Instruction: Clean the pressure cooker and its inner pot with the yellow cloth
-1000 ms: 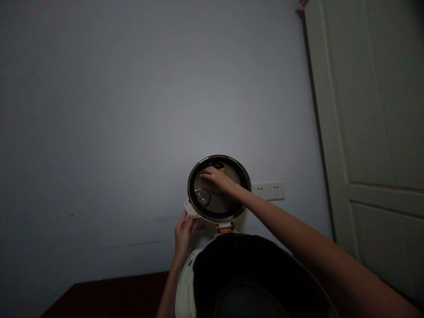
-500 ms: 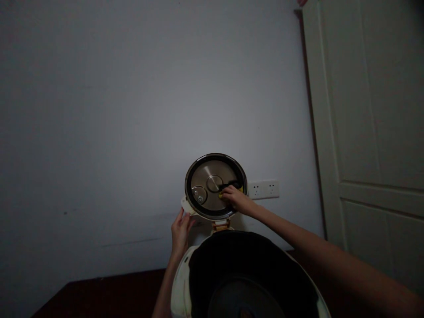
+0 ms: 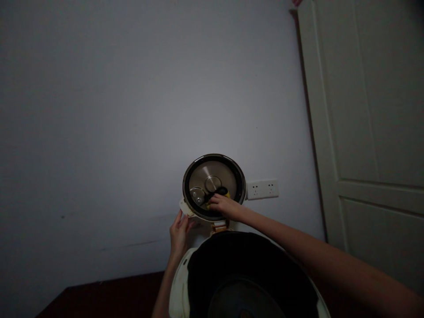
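The round lid (image 3: 207, 170) of a white cooker (image 3: 179, 282) stands raised on its hinge, its metal inner face towards me. My left hand (image 3: 179, 229) grips the pale tab at the lid's lower left edge, thumb and fingers closed on it. Against the lower part of the metal face, my right hand (image 3: 223, 206) presses a yellow cloth (image 3: 227, 194), mostly hidden by the fingers, with a dark patch beside it. Left of those fingers is a round valve piece (image 3: 197, 195). Below the lid, the cooker's dark pot (image 3: 245, 260) gapes wide.
Behind the lid is a pale wall (image 3: 132, 110) with a white double socket (image 3: 263, 189) just right of the lid. A dark red tabletop (image 3: 109, 293) lies under the cooker. On the right stands a white panelled door (image 3: 374, 132).
My right hand has slid the yellow cloth left and slightly down across the lid's inner face, closer to the valve. The left hand keeps its hold on the lid tab.
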A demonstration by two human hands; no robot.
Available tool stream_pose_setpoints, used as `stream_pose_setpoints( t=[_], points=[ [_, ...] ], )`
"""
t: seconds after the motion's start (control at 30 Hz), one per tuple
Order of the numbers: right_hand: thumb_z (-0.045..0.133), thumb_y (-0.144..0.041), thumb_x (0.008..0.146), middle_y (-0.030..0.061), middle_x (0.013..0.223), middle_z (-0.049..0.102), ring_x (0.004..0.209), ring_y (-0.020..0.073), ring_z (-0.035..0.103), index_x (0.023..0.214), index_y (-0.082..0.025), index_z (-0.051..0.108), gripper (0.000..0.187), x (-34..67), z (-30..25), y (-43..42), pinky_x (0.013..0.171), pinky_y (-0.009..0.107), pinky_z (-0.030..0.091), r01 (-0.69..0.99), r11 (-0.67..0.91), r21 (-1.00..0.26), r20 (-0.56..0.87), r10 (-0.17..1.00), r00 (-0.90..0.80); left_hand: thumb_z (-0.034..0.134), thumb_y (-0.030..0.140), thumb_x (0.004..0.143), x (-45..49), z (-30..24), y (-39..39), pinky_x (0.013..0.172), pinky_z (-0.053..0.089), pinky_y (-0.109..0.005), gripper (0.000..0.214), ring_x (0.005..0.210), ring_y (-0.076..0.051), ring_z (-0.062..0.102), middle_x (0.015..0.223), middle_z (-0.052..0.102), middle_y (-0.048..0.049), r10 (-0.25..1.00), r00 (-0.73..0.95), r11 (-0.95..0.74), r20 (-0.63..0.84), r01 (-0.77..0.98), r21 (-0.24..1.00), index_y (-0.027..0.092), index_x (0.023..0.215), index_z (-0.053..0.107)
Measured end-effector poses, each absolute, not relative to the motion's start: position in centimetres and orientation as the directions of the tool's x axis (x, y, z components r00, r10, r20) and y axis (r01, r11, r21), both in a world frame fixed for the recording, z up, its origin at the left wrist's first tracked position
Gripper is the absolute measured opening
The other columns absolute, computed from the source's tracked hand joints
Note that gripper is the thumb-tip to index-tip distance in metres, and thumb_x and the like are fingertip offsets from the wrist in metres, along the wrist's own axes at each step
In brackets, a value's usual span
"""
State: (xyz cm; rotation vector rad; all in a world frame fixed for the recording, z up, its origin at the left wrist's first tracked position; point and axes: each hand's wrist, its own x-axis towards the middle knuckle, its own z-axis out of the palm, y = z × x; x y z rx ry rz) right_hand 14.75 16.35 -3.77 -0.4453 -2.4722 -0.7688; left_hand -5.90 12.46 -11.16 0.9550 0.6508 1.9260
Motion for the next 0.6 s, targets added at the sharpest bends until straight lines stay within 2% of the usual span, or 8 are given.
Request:
stream_pose_setpoints(
  t=[0.1,0.3,0.47,0.6],
  points=[
    [0.049,0.002,0.079,0.0074,0.102,0.060,0.098,0.0188,0.048,0.098,-0.018,0.064,0.031,17.0,-3.5,16.8,0.084,0.031,0.044,0.518,0.762,0.388,0.644,0.178,-0.744,0.059,0.017,0.083,-6.1,-11.3,12.6,0.082,0.053,-0.030,0.042,0.086,-0.015,0.067,0.117,0.066,-0.0088,0.871,-0.316,-0.488,0.375,-0.475,0.732,0.020,0.125,0.057],
    [0.043,0.006,0.074,0.0120,0.109,0.052,0.103,0.0246,0.039,0.105,-0.016,0.056,0.040,17.9,-0.5,18.8,0.089,0.041,0.041,0.703,0.671,0.235,0.845,0.217,-0.489,0.058,0.013,0.083,-6.0,-11.0,12.3,0.080,0.053,-0.027,0.045,0.087,-0.014,0.067,0.115,0.067,-0.0089,0.878,-0.347,-0.469,0.330,-0.488,0.736,0.017,0.127,0.054],
    [0.042,0.008,0.068,0.0121,0.113,0.047,0.106,0.0264,0.036,0.107,-0.017,0.052,0.047,16.4,1.7,19.9,0.091,0.044,0.040,0.762,0.627,0.161,0.902,0.220,-0.371,0.059,0.014,0.083,-5.9,-10.9,12.1,0.081,0.053,-0.028,0.045,0.088,-0.015,0.067,0.115,0.067,-0.0097,0.877,-0.342,-0.473,0.337,-0.491,0.732,0.017,0.127,0.054],
    [0.043,0.009,0.065,0.0121,0.113,0.046,0.105,0.0274,0.037,0.106,-0.018,0.051,0.050,16.2,0.1,19.2,0.091,0.045,0.040,0.788,0.600,0.138,0.906,0.244,-0.345,0.059,0.012,0.082,-5.9,-10.9,12.0,0.083,0.053,-0.031,0.048,0.084,-0.014,0.068,0.111,0.068,-0.0101,0.876,-0.346,-0.474,0.335,-0.501,0.724,0.016,0.129,0.053]
  ],
)
